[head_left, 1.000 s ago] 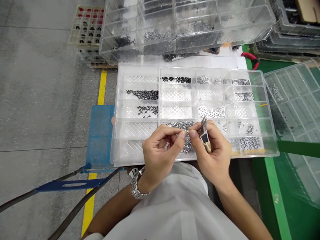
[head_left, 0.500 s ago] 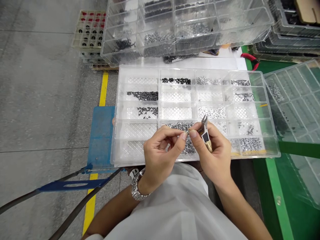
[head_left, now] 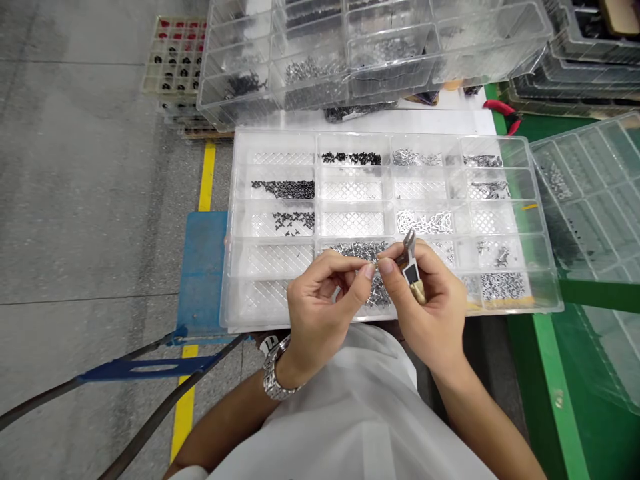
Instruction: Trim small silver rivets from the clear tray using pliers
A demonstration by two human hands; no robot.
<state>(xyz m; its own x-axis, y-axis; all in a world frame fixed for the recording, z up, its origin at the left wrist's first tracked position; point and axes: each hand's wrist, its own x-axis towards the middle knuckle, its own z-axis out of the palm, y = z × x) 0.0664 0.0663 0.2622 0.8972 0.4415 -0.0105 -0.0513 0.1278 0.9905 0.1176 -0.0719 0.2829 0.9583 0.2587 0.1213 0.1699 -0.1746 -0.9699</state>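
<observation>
Above the front compartments of a clear divided tray (head_left: 273, 233), my two hands meet at the fingertips. My left hand (head_left: 327, 300) is closed in a pinch of thumb and forefinger; a tiny item between the fingertips is too small to name. Cutters (head_left: 411, 267) with grey jaws pointing away from me lie in my right hand (head_left: 430, 307), whose thumb and forefinger also pinch at the same spot. Silver screws (head_left: 361, 251) fill the compartments under my fingers. Black screws (head_left: 295, 189) lie in compartments at the left.
A larger clear bin (head_left: 315, 93) stands behind the tray. Red-handled pliers (head_left: 503, 109) lie at the back right. Another clear divided tray (head_left: 595, 193) leans at the right. Stacked trays (head_left: 590, 70) are at the back right. A blue trolley (head_left: 203, 267) stands left.
Both hands hold almost the same pose, with my right hand shifted very slightly to the right. The view has moved slightly.
</observation>
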